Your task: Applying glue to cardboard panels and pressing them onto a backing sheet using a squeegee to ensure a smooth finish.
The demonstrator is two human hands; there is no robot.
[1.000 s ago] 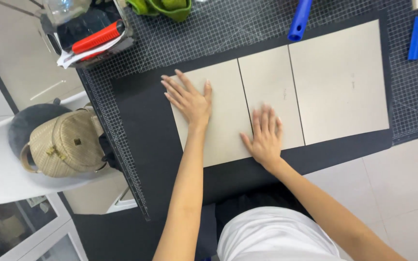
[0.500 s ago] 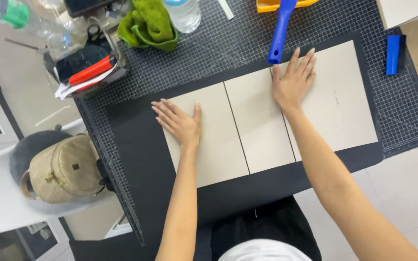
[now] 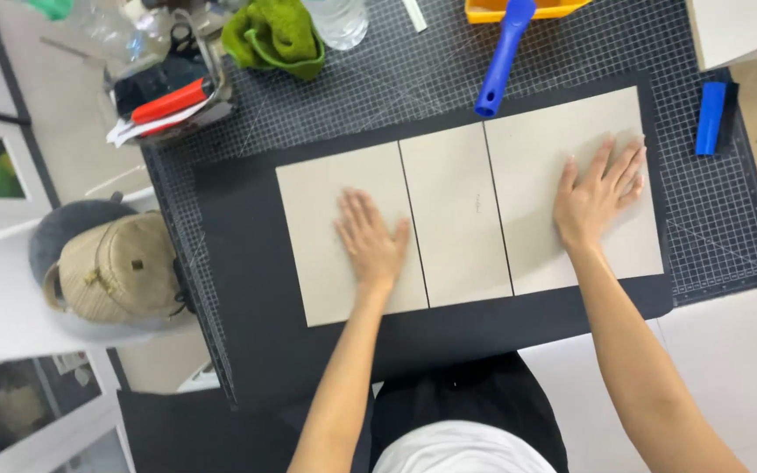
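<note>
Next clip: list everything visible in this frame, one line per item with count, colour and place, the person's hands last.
grey boards: three, pale grey, side by side on the black sheet
black sheet: one, black, under the boards on the cutting mat
cutting mat: one, dark with a white grid, covers the table
roller handle: one, blue, reaches from the yellow tray down to the sheet's top edge
yellow tray: one, yellow, top edge
green cloth: one, green, top left of mat
water bottle: one, clear, beside the cloth
blue tool: one, blue, right of mat
tan bag: one, tan, on the white chair at left
left hand: flat on the left board
right hand: flat on the right board
</note>
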